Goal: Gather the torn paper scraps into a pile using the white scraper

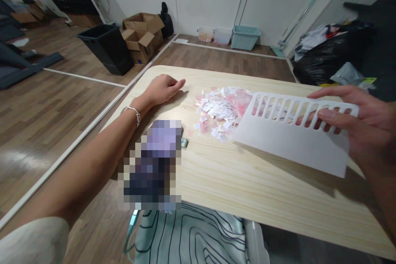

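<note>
While my right hand (pixel 359 117) grips the white slotted sheet (pixel 291 144) by its right end, thumb across the front, its other fingers show only partly, some glimpsed through the slots; the back of that hand runs off the picture's edge. The sheet tilts over the right side of a heap of white and pink scraps (pixel 219 107), so part of the heap is covered, though pale bits show through the slots. I can't tell whether the sheet's left corner touches the tabletop (pixel 216 181). My left hand (pixel 163 87) lies loosely curled on the table left of the heap, its palm hidden. Near that forearm, a device (pixel 154 161) is blurred into squares, with a small grey-green piece (pixel 185 143) just beside it. Below, striped cloth (pixel 198 235) is cut off by the bottom edge. Farther out, a black bag (pixel 334 53) sits in shadow, its contents unclear.
</note>
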Motion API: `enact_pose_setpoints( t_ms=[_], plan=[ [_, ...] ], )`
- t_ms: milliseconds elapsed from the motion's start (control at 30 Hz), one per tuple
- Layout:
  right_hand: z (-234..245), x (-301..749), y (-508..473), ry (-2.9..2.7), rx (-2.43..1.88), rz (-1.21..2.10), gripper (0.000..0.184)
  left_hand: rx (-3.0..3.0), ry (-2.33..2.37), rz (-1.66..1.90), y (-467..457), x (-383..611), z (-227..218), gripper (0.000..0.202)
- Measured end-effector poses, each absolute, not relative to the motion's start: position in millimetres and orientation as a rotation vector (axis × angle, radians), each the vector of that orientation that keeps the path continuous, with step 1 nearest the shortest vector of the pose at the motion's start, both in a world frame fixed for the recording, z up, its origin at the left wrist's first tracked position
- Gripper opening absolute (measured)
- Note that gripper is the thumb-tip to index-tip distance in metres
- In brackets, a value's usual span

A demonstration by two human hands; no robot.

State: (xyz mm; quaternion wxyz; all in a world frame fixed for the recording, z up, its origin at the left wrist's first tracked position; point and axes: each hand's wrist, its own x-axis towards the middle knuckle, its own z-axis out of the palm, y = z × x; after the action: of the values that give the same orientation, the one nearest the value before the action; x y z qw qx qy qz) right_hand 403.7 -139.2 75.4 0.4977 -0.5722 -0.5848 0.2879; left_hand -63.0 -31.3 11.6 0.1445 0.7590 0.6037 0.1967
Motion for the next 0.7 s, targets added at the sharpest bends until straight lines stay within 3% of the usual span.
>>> enact_pose_setpoints(
  t_ms=[700],
  plan=[
    [64, 400, -148, -1.522, -1.387, 0.736, 0.041, 2.152, 1.707, 0.593, -31, -64, 11, 0.075]
  ],
)
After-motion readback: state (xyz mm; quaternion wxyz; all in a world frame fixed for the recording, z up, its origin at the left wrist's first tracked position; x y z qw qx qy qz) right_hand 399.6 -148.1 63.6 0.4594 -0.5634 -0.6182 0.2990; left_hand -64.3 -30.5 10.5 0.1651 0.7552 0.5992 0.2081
